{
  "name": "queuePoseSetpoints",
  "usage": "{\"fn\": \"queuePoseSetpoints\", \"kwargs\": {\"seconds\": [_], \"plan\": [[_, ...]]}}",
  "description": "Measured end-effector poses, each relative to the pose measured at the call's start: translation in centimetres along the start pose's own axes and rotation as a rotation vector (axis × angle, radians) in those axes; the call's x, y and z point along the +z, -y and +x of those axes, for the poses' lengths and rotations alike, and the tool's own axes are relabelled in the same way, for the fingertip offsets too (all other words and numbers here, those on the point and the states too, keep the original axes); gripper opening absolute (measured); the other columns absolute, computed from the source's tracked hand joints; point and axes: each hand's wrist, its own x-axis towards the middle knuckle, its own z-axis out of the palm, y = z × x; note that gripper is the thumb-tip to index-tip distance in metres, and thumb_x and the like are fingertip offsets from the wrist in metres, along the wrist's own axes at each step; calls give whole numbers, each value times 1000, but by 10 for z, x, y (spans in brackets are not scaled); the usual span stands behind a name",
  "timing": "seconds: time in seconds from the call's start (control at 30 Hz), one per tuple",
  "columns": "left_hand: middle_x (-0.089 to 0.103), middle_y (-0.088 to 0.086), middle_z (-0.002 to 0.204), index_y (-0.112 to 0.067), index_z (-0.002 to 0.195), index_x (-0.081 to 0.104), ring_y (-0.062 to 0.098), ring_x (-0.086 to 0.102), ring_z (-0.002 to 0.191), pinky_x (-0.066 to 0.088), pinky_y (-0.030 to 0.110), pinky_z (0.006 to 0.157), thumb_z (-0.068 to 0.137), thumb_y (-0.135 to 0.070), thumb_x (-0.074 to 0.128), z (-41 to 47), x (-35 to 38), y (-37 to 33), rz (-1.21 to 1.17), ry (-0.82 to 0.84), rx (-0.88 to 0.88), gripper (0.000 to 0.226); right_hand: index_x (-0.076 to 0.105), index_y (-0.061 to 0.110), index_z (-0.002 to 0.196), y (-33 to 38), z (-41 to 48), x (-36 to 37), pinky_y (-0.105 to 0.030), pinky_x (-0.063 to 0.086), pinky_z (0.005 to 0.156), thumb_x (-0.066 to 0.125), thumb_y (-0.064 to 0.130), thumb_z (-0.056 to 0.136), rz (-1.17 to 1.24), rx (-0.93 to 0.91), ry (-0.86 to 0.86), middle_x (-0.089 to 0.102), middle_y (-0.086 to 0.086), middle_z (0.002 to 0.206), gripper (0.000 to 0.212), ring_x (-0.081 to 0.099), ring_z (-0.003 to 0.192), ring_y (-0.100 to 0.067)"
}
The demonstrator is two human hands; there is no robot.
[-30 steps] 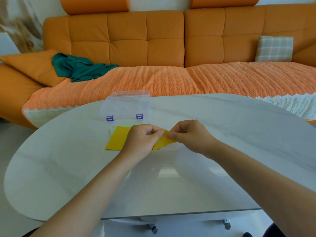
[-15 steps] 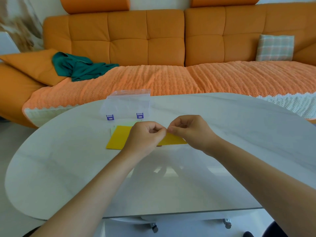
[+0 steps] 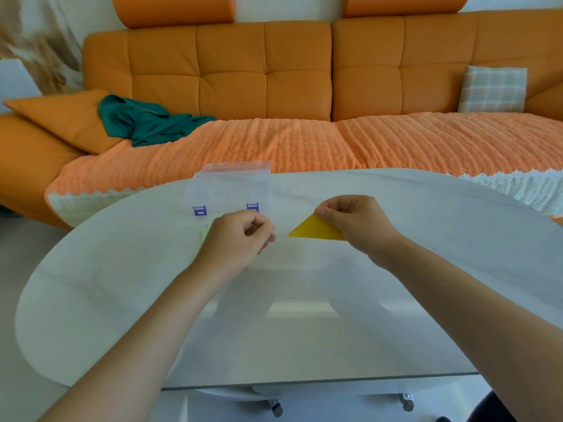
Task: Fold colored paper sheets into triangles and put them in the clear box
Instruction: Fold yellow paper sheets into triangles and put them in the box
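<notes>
**Fold finished, triangle awaiting the box**

A pale sheet edge (image 3: 203, 234) peeks from under the left hand (image 3: 237, 237), the rest hidden. That hand is over the desk (image 3: 122, 300), fingers curled, holding nothing. Just beyond it stands the clear box (image 3: 231, 185); whether its lid is open cannot be told. Between the hands is the triangle (image 3: 316, 231), yellow, flat and crisply creased, pinched by the right hand (image 3: 358, 222). Folding appears complete; next the triangle must travel left and forward into the box.

Two hands: left hand (image 3: 240, 237), right hand (image 3: 355, 222); one yellow triangle (image 3: 316, 230); one clear box (image 3: 231, 187); two purple latches (image 3: 200, 210).
</notes>
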Motion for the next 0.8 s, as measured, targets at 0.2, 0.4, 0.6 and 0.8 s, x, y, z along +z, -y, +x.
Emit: {"fn": "queuePoseSetpoints", "kwargs": {"seconds": [0.2, 0.4, 0.6, 0.8], "plan": [[74, -8, 78, -21, 89, 74, 5, 66, 71, 54, 31, 76, 92, -22, 69, 4, 12, -13, 3, 136, 54, 6, 76, 15, 83, 2, -3, 24, -13, 45, 54, 75, 20, 88, 96, -48, 70, 69, 9, 70, 8, 57, 58, 1], [73, -1, 69, -16, 77, 73, 14, 64, 61, 58, 39, 66, 91, -15, 71, 14, -5, -6, -61, 89, 33, 13, 78, 15, 84, -4, 1, 29, -17, 42, 54, 80, 19, 83, -55, -54, 92, 64, 2, 62, 4, 53, 56, -7], [69, -10, 93, -26, 103, 70, 5, 62, 87, 50, 22, 80, 91, -21, 66, 47, -45, 26, 219, -96, 84, 13, 74, 21, 78, 3, 25, 45, -18, 44, 50, 82, 19, 81, -86, -32, -10, 66, 0, 68, 9, 53, 54, -10], [41, 5, 153, -29, 140, 55, 25, 26, 144, 23, 38, 118, 96, -28, 58, 81, -74, 70, 665, -79, 49, 44, 73, 24, 79, 34, 91, 77, -22, 45, 50, 78, 22, 85, -160, -112, -72, 65, 4, 65, 8, 59, 58, -13]]}}
